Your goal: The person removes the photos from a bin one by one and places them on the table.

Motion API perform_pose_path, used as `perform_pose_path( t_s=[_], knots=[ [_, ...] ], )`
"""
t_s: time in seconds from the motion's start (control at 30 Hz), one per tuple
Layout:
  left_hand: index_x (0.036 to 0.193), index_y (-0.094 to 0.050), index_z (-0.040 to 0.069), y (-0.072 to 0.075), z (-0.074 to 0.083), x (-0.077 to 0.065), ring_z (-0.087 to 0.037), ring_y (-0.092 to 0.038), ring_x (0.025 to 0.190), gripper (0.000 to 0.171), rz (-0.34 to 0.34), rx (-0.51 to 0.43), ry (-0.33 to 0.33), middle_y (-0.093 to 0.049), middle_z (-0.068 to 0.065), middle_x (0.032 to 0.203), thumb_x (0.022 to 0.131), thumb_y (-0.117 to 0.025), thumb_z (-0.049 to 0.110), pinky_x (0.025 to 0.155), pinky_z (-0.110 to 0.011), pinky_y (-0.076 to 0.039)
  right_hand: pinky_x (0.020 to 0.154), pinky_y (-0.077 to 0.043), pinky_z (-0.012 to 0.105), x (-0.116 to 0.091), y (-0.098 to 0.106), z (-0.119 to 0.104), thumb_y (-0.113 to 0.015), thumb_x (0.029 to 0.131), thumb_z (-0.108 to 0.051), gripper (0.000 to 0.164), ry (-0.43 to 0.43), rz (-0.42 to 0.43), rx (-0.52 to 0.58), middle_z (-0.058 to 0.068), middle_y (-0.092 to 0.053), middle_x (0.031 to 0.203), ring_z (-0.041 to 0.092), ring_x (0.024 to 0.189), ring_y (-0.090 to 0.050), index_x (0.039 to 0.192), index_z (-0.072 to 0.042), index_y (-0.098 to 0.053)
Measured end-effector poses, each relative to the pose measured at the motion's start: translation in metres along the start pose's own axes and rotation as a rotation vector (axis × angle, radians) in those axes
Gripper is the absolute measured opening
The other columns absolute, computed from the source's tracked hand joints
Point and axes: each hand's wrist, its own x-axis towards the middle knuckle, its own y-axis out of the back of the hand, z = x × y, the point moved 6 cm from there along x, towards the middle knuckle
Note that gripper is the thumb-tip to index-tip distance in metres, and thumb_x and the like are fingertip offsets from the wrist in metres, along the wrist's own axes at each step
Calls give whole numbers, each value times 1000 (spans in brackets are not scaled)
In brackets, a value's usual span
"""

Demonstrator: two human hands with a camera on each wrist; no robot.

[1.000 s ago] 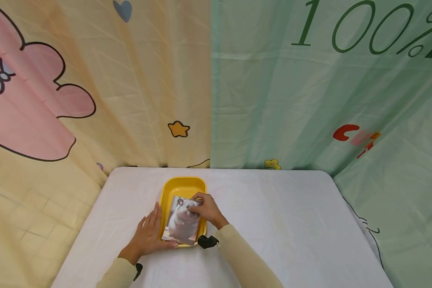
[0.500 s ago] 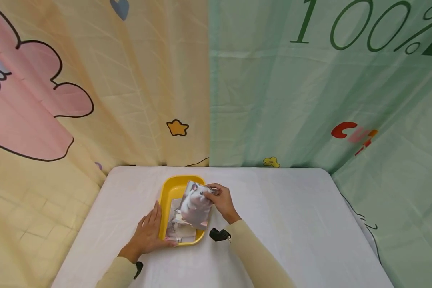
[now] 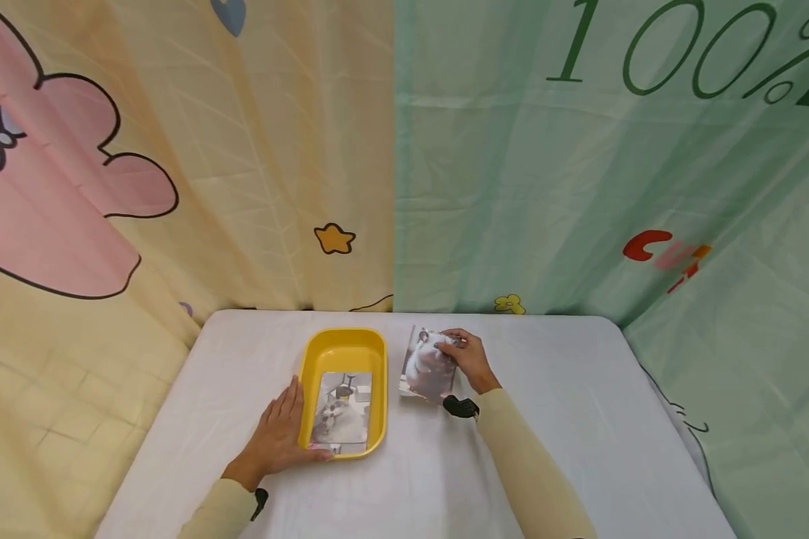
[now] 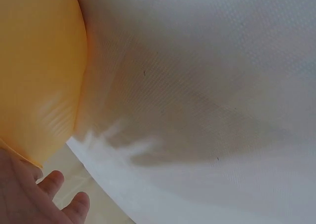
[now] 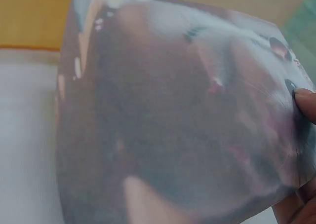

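Note:
In the head view a yellow tray stands on the left half of the white table. My left hand rests along its left side and near corner, fingers straight and thumb on the near rim. In the left wrist view the tray's outer wall fills the left, with part of that hand below it. Inside the tray lies a picture card with a pale animal. Right of the tray, my right hand pinches the upper right edge of another card, a hamster picture. Up close, the hamster card shows my thumb on its front.
The white table spreads to the right of the tray. Printed curtains hang behind it and along its sides. A dark strap piece hangs at my right wrist.
My right hand has lifted the hamster card out of the tray and carried it to the right, uncovering the card beneath. My left hand has stayed at the tray.

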Motion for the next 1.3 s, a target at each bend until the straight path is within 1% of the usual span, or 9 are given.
perform_pose_path(
  t_s=[0.2,0.37,0.57,0.67,0.77,0.87,1.03,1.2,1.3],
  knots=[
    [149,-4,-11,-2,1,1,-42,-13,143,144,16,10,-14,-2,-27,158,59,-64,84,114,-60,-8,61,-48,24,6,-7,23,-73,84,-4,24,-7,-65,-183,8,-65,86,11,69,-56,107,2,-68],
    [150,-3,-10,-10,3,7,-40,-13,144,144,19,11,-28,-2,-25,158,59,-64,83,113,-59,-7,64,-47,24,6,-3,35,-73,82,-1,22,-41,-54,-283,10,-65,94,15,77,-55,103,1,-69],
    [150,-4,-10,-4,7,8,-40,-12,144,143,-14,31,-18,0,-25,159,60,-63,84,113,-60,-7,66,-51,30,9,-5,29,-73,79,4,25,47,-66,-377,15,-66,93,22,79,-57,104,3,-69],
    [150,-4,-10,-3,6,8,-40,-13,144,142,-13,41,-16,0,-25,159,60,-62,84,113,-60,-8,81,-53,40,9,-6,23,-73,80,0,33,69,-53,-416,20,-64,107,30,95,-59,112,2,-67],
    [150,-4,-11,-2,6,7,-40,-13,144,143,-10,30,-16,-1,-26,158,60,-63,84,113,-61,-8,99,-43,50,7,-6,15,-72,83,-3,41,97,-5,-419,25,-56,127,38,119,-50,122,3,-62],
    [149,-3,-11,-2,4,4,-40,-13,144,145,-14,22,-7,0,-26,158,59,-62,85,113,-61,-8,104,-37,55,2,-11,2,-71,86,-6,42,169,44,-398,26,-49,134,43,127,-42,125,4,-59],
    [149,-3,-11,-1,2,1,-40,-12,144,145,-17,21,9,1,-26,158,59,-62,85,113,-61,-6,101,-40,53,-15,-44,-30,-69,88,-8,35,274,-3,-350,19,-58,126,39,119,-50,121,0,-62],
    [149,-3,-12,0,1,0,-41,-13,144,145,-8,26,15,0,-27,158,59,-62,85,113,-61,-7,100,-43,49,-37,-93,-47,-69,89,-10,30,298,-165,-366,9,-65,117,32,113,-56,119,-5,-63],
    [149,-4,-12,0,1,1,-42,-14,143,144,-5,19,17,-1,-27,158,59,-64,84,113,-61,-7,99,-44,49,-51,-120,-51,-68,90,-8,29,314,-260,-372,9,-66,115,33,110,-57,118,-4,-63]
  ],
)
